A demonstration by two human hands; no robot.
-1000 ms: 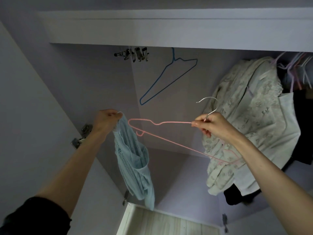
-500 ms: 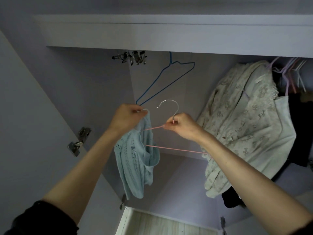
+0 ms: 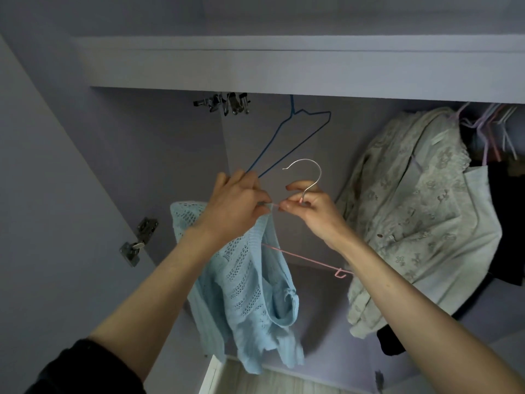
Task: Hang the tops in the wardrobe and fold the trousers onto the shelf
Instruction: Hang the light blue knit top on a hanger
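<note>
A light blue knitted top point(image 3: 250, 288) hangs down in front of the open wardrobe. My left hand point(image 3: 237, 204) grips its upper edge near the neck of a pink wire hanger point(image 3: 306, 257). My right hand point(image 3: 308, 207) pinches that hanger just below its silver hook point(image 3: 308, 172). One arm of the hanger is inside the top; the other arm sticks out to the right, partly hidden by my right forearm. Both hands almost touch each other.
An empty blue wire hanger point(image 3: 295, 137) hangs from the rail behind my hands. A pale floral blouse point(image 3: 412, 217) and dark clothes point(image 3: 508, 223) hang at the right, under several pastel hangers point(image 3: 488, 129). Metal clips point(image 3: 227, 102) sit top left, a door hinge point(image 3: 139, 240) lower left.
My hands have come together and the hanger's left arm has gone into the blue top, which now spreads wider over it. The hanger has shifted left and a little upward.
</note>
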